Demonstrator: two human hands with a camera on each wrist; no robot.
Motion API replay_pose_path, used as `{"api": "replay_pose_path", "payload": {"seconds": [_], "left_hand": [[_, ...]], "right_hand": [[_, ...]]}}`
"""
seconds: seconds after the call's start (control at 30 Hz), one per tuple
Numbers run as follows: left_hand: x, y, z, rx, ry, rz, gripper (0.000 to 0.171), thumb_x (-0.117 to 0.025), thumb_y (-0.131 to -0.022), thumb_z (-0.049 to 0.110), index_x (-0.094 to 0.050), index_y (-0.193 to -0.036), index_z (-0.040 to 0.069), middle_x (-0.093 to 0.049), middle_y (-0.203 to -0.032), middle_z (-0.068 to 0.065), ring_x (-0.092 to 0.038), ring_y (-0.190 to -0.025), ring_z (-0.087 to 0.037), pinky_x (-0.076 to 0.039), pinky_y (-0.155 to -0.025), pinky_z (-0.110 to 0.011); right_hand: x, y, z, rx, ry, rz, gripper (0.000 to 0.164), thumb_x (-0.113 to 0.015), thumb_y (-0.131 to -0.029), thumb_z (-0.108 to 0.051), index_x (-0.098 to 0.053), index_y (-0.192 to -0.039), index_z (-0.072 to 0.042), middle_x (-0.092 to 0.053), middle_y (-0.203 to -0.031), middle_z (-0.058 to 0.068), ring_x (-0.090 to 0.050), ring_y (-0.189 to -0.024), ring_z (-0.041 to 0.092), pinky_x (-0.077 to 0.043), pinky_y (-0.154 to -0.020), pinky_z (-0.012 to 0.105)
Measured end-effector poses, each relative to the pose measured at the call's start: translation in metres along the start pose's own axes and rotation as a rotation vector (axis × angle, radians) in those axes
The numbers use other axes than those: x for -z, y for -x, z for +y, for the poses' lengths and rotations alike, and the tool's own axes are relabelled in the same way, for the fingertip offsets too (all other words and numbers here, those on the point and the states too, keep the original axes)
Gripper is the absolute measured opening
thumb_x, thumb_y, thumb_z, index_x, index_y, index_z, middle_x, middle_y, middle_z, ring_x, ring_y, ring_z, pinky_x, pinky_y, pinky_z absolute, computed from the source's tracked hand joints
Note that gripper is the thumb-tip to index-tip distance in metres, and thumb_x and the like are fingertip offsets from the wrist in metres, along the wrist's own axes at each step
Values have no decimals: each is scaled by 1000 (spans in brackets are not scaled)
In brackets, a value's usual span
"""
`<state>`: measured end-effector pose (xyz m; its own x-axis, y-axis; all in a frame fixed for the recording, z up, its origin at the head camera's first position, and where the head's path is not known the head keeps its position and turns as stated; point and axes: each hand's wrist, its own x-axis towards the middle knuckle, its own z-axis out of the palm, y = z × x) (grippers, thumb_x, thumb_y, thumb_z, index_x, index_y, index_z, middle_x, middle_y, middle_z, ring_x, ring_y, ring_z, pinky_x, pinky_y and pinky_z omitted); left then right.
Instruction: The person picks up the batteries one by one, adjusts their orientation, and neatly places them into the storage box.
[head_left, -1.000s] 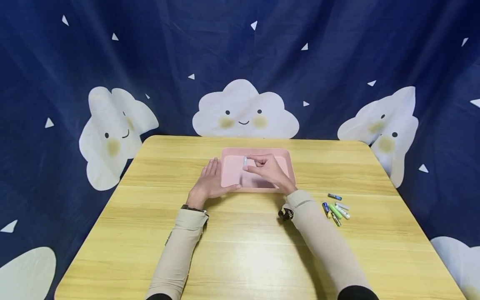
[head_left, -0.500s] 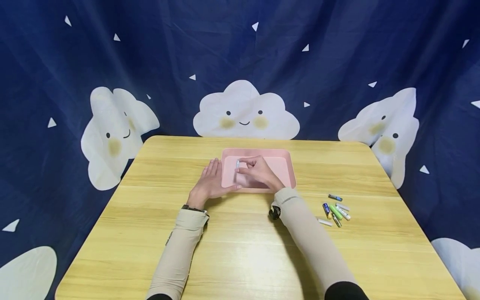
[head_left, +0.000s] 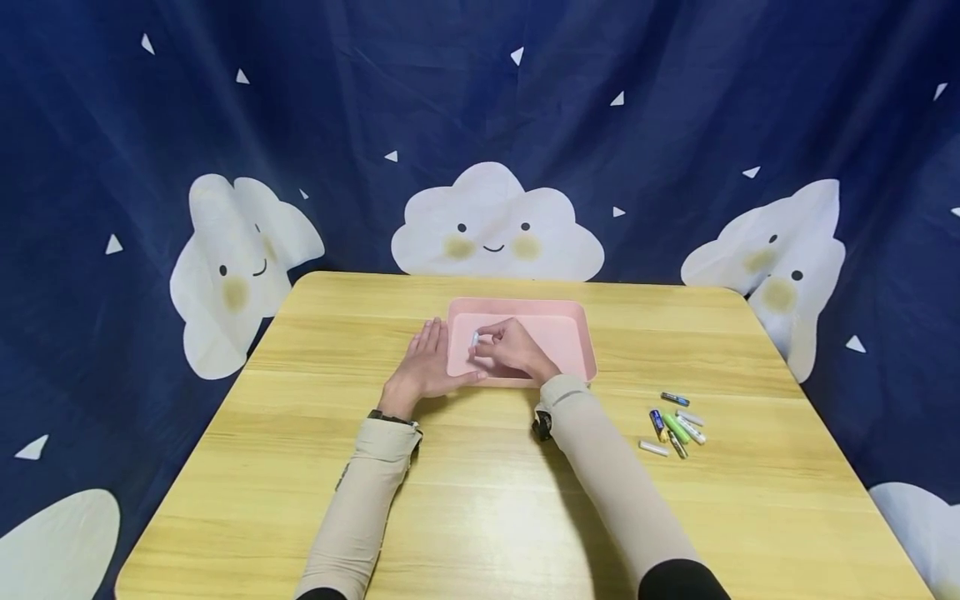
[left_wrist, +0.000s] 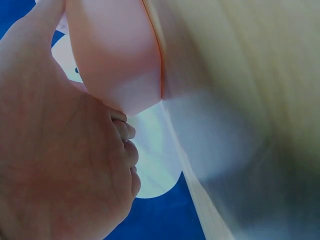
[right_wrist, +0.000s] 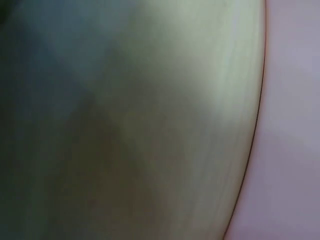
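My right hand (head_left: 513,346) is over the left part of a shallow pink tray (head_left: 555,337) in the head view. Between thumb and finger it pinches a small pale battery (head_left: 475,339), held roughly upright. Whether the battery touches the tray floor cannot be told. My left hand (head_left: 429,367) lies with straight fingers along the tray's left side, its thumb at the near left corner. The left wrist view shows the left palm (left_wrist: 65,145) beside the tray wall (left_wrist: 117,60). In the right wrist view only table and tray wall (right_wrist: 290,125) appear, with no fingers.
Right of the tray, several loose batteries lie on the wooden table (head_left: 480,500): a green one (head_left: 677,428), a dark blue one (head_left: 657,423), a black one (head_left: 675,399) and a white one (head_left: 653,448) among them. A dark blue curtain (head_left: 345,100) hangs behind the table.
My right hand has moved left inside the tray and then lower, still pinching the battery. The white battery near the right sleeve has come into view. My left hand stays at the tray.
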<state>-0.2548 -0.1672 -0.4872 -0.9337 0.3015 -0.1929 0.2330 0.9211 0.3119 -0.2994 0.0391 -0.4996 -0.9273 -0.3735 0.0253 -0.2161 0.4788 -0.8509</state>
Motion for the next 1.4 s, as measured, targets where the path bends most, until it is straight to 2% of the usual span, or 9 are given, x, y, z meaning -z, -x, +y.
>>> {"api": "replay_pose_path", "payload": {"seconds": [0.13, 0.2, 0.5, 0.67, 0.77, 0.93, 1.07, 1.27, 1.4], "left_hand": [[1, 2, 1, -3, -5, 6, 134, -43, -83, 92, 5, -163, -4, 9, -174, -22, 7, -163, -36, -2, -134, -49], [1, 3, 2, -9, 8, 13, 134, -45, -83, 91, 4, -163, -5, 8, -173, -23, 7, -163, -37, -3, -134, -50], [1, 3, 2, 1, 29, 14, 129, -50, -86, 84, 4, -163, -4, 10, -174, -22, 9, -163, -35, -4, -134, -50], [5, 7, 6, -1, 36, 13, 128, -52, -87, 82, 2, -163, -6, 8, -173, -23, 7, -163, -37, -5, -134, -51], [7, 10, 8, -7, 43, 18, 127, -53, -88, 81, 0, -163, -7, 6, -173, -24, 6, -163, -37, -6, -134, -52], [8, 10, 8, -11, 43, 20, 128, -53, -88, 82, 1, -163, -7, 7, -174, -24, 7, -163, -37, -5, -134, -52], [7, 10, 7, -17, 49, 28, 128, -52, -87, 82, 0, -163, -6, 5, -174, -24, 6, -163, -37, -5, -134, -52], [4, 9, 5, -21, 61, 29, 128, -51, -86, 83, 0, -163, -6, 7, -174, -24, 7, -163, -37, -3, -134, -52], [6, 11, 5, -18, 56, 26, 126, -53, -88, 80, 1, -163, -6, 7, -173, -24, 6, -163, -37, -4, -134, -51]], "right_hand": [[-1, -2, 1, -3, 76, -24, 50, -83, -85, -26, -73, -127, -2, -47, -52, -7, -38, -50, 6, -48, -72, 23], [-2, -3, 1, -3, 106, -36, 50, -83, -84, -27, -73, -127, -3, -54, -55, -6, -41, -52, 6, -49, -75, 23], [-3, -5, -6, 11, 301, -81, 42, -83, -86, -34, -78, -123, -14, -72, -76, 4, -50, -63, 7, -44, -65, 23], [-5, -6, -10, -34, 349, -92, 49, -82, -87, -38, -74, -131, -16, -81, -99, 9, -56, -70, 10, -53, -77, 31], [-7, -9, -12, -56, 343, -92, 54, -83, -87, -38, -70, -134, -14, -79, -118, 9, -58, -73, 11, -56, -89, 36], [-12, -15, -12, -71, 345, -107, 56, -83, -87, -38, -69, -135, -14, -72, -134, 9, -63, -81, 13, -56, -100, 40], [-15, -18, -14, -68, 368, -104, 55, -82, -88, -40, -69, -135, -15, -70, -136, 8, -68, -90, 16, -56, -101, 41], [-18, -20, -20, -72, 393, -103, 53, -81, -89, -41, -69, -135, -17, -70, -135, 3, -72, -115, 21, -55, -105, 43], [-21, -21, -23, -79, 405, -103, 53, -80, -89, -42, -69, -136, -19, -69, -136, 0, -72, -115, 21, -55, -104, 44]]}}
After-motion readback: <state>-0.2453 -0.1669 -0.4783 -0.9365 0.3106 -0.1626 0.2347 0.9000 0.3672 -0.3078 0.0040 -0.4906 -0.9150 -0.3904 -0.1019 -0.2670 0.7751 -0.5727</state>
